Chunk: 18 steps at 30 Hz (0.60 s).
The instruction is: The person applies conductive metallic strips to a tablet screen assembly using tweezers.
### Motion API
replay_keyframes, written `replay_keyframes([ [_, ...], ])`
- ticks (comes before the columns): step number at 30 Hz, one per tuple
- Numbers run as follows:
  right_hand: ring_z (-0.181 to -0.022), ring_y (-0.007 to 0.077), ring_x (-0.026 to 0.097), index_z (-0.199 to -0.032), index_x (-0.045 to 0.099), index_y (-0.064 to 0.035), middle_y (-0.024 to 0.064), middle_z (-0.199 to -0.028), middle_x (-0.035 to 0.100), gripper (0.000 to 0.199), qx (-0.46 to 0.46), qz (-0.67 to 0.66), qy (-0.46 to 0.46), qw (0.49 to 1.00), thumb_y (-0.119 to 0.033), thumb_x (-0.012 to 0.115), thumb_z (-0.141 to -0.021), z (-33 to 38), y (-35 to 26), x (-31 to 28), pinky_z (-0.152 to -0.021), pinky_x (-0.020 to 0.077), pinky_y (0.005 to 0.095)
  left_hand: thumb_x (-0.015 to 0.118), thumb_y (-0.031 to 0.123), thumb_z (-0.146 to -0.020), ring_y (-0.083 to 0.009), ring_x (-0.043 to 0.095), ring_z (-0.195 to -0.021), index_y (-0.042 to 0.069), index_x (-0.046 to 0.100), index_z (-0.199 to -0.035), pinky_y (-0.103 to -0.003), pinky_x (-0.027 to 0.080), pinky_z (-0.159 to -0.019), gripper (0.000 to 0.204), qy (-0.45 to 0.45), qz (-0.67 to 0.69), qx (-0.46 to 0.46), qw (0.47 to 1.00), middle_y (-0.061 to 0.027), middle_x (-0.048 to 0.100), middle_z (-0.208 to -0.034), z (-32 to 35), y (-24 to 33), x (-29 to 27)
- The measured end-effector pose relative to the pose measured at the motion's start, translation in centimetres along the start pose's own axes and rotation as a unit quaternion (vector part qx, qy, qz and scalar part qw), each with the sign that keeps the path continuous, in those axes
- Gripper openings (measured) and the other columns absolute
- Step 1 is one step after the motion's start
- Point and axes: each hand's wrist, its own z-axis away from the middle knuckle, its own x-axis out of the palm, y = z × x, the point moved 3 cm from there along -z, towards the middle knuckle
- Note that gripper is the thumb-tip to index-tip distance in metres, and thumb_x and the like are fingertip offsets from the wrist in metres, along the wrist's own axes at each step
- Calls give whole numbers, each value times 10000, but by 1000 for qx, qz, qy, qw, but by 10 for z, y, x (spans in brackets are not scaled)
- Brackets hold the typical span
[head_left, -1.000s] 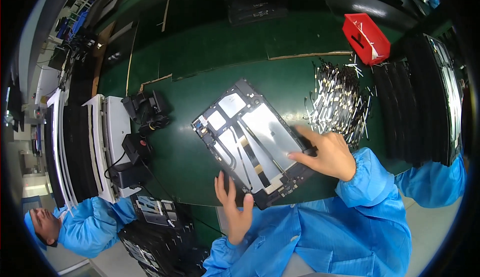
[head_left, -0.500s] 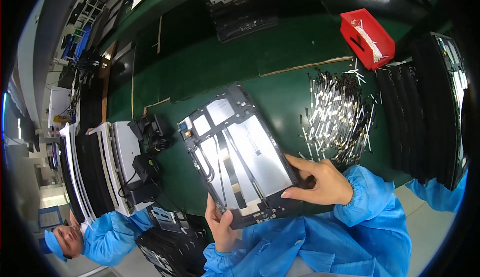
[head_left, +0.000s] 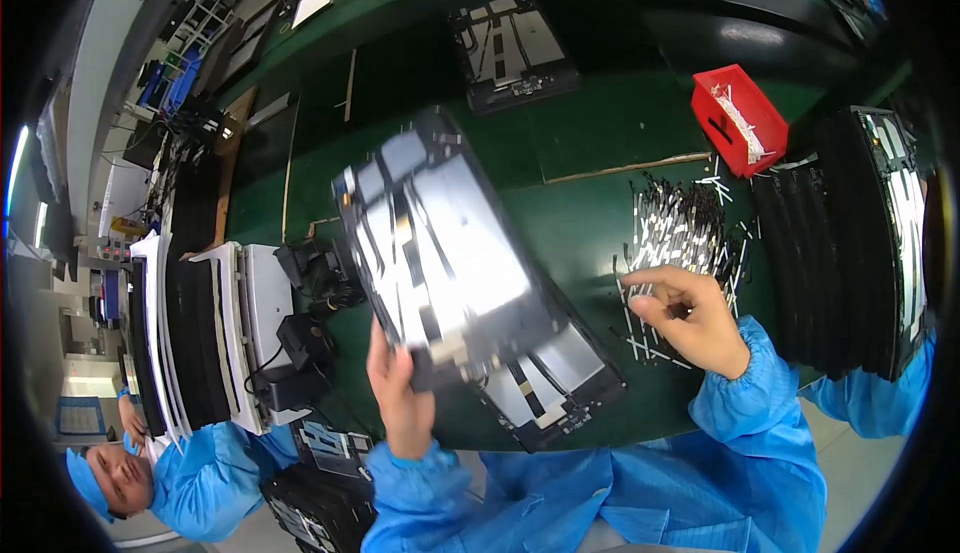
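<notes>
Blue sleeves, dark green bench

My sleeves are bright blue. My left hand holds a panel that is black at the frame with a silver-grey face crossed by pale strips; the panel under it has the same black and silver. My right hand is at a heap of strips, shiny silver with dark ends. The mat is dark green. The bin is red with white bits inside. The stack on my right is black edged in silver; the stack on my left runs in white and black bands. A co-worker wears the same blue coat and cap.
</notes>
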Motion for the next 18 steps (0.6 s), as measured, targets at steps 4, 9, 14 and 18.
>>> replay_keyframes([
  [4,-491,52,326,-1020,632,-2,-13,-503,385,212,-19,15,29,999,-99,651,-833,6,0,6,-464,291,237,529,92,-881,-202,472,-1185,-32,297,-1378,-333,359,-1009,563,-118,-15,-14,993,-122,460,-1315,-105,10,20],
  [9,-494,61,337,-955,654,-4,3,-504,372,154,-11,74,119,990,-84,651,-823,23,17,-7,-456,290,248,546,70,-886,-159,518,-1094,-27,327,-1370,-307,390,-955,540,-164,-9,-26,986,-87,507,-1258,-222,-14,82],
  [14,-523,38,406,-912,657,11,2,-551,488,117,28,47,180,982,-67,635,-828,51,34,-27,-486,328,215,552,110,-886,-179,524,-1092,3,353,-1363,-318,400,-924,528,-182,-72,-54,979,-98,528,-1240,-295,-61,116],
  [18,-536,36,437,-905,656,17,4,-577,531,106,70,12,236,969,-54,624,-833,73,56,-42,-496,345,207,552,162,-900,-217,528,-1104,-27,433,-1302,-300,408,-925,460,-131,-205,41,969,-132,542,-1227,-298,-66,121],
])
